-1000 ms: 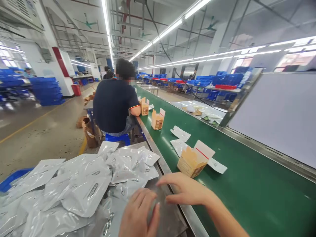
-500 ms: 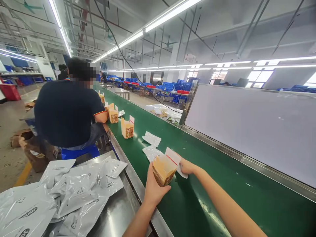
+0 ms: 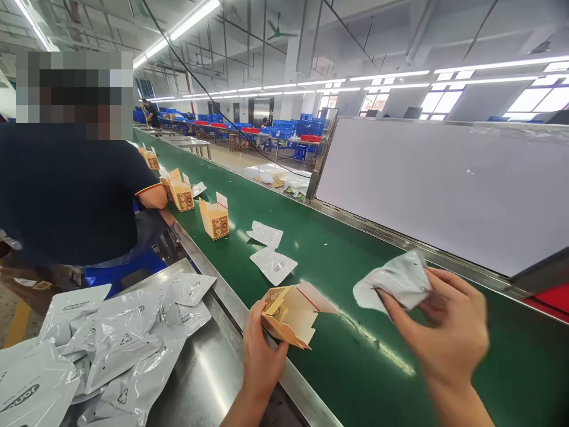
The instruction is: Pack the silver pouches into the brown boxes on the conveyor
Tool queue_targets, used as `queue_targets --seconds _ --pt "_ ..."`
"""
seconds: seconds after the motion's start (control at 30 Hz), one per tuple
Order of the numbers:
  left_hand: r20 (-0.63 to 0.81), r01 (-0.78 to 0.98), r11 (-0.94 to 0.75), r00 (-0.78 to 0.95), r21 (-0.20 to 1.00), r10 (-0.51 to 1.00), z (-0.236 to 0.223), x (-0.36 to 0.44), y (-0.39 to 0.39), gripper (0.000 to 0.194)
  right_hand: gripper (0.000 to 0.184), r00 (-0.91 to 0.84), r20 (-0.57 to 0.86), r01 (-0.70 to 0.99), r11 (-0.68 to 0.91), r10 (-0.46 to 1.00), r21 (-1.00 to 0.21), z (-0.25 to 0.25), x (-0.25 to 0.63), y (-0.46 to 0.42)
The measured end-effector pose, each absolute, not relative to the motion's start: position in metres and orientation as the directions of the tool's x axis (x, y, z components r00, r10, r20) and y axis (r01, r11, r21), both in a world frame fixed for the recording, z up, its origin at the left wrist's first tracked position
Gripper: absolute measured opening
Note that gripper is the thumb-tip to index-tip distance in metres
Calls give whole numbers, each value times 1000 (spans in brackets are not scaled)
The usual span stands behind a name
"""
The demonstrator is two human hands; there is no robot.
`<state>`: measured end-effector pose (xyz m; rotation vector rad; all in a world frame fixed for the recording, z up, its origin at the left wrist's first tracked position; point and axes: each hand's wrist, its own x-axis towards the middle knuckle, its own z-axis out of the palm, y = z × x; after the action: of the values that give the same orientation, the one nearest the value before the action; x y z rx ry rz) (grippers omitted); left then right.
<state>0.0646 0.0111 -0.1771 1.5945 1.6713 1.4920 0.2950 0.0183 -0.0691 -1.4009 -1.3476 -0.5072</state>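
the green conveyor belt (image 3: 400,379) now carries one pouch fewer near its front edge: the right hand (image 3: 444,332) has lifted a white pouch (image 3: 395,284) clear, fingers pinched around it. the left hand (image 3: 262,356) grips the open yellow carton (image 3: 288,311), tipped on its side at the belt's near edge, upright half a second ago.
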Motion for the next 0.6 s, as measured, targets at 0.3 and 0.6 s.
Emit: queue_targets --seconds 0.3,0.6 --pt "506 582 -287 -255 761 824 -177 76 2 61 53 -472 754 804 573 457 156 -84 235 -14" --pt "676 684 -492 -3 539 737 -178 86 -8 63 71 -768 -41 576 661 639 -481 -56 240 -6"
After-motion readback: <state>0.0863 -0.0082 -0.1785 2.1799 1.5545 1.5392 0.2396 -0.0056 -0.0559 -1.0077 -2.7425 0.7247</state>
